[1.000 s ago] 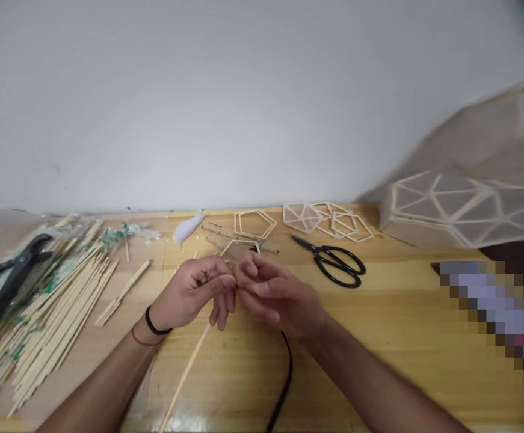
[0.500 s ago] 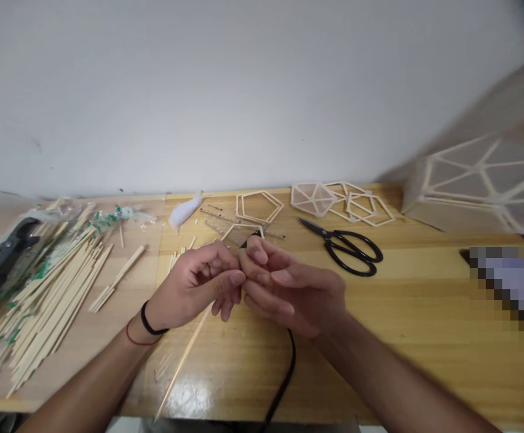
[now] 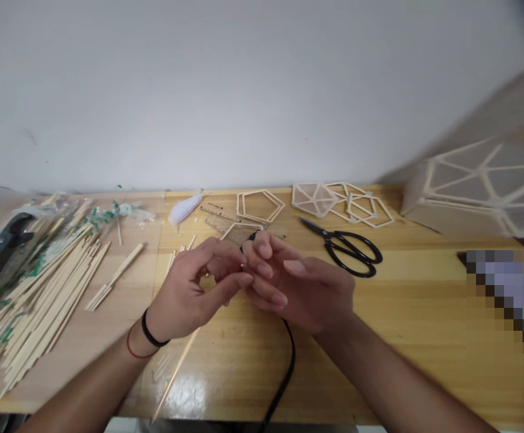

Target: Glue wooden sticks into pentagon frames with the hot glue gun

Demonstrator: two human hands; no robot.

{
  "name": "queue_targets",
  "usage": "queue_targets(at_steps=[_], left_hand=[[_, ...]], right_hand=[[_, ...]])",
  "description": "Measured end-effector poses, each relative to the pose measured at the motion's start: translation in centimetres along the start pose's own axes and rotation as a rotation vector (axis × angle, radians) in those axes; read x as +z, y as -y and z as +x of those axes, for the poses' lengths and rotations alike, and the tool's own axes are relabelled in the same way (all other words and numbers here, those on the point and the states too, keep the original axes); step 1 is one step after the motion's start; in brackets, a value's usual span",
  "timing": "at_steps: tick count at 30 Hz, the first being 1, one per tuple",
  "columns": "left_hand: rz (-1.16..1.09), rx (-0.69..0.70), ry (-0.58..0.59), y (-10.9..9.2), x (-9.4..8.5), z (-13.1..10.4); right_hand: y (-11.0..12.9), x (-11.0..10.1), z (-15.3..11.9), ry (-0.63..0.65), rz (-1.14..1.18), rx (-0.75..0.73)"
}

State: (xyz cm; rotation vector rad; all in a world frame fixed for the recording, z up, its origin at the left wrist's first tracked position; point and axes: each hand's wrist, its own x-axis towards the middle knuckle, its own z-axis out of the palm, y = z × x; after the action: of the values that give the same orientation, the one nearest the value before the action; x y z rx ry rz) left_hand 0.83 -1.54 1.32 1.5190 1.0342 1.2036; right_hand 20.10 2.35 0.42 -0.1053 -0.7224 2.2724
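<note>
My left hand is closed in a pinch, its thumb and forefinger tips against the fingers of my right hand. What lies between the left fingertips, if anything, is too small to make out. My right hand is turned palm up, fingers loosely bent and the thumb apart, with nothing visible in it. Just behind the hands lies a black-handled object, mostly hidden, and a black cord runs below them to the table edge. A thin wooden stick lies below my left hand.
Bundles of wooden sticks and black pliers lie at left. Behind the hands are pentagon stick frames, a clear ruler and a white packet. Black scissors lie right; a covered stick structure stands far right.
My right thumb has lifted away from its fingers, and the right hand has shifted slightly right. My left hand keeps its pinch beside the right fingers. The view has shifted slightly.
</note>
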Motion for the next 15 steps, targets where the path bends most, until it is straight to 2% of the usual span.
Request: queue_targets(at_steps=[5, 10, 15], left_hand=[[0.087, 0.057, -0.050, 0.3, 0.0, -0.2], [0.119, 0.099, -0.044, 0.1, -0.1, 0.1], [0.086, 0.023, -0.068, -0.1, -0.6, 0.4]], right_hand=[[0.3, 0.3, 0.1, -0.040, -0.056, 0.004], [-0.4, 0.3, 0.2, -0.054, -0.122, 0.001], [-0.6, 0.2, 0.1, -0.037, -0.258, 0.025]])
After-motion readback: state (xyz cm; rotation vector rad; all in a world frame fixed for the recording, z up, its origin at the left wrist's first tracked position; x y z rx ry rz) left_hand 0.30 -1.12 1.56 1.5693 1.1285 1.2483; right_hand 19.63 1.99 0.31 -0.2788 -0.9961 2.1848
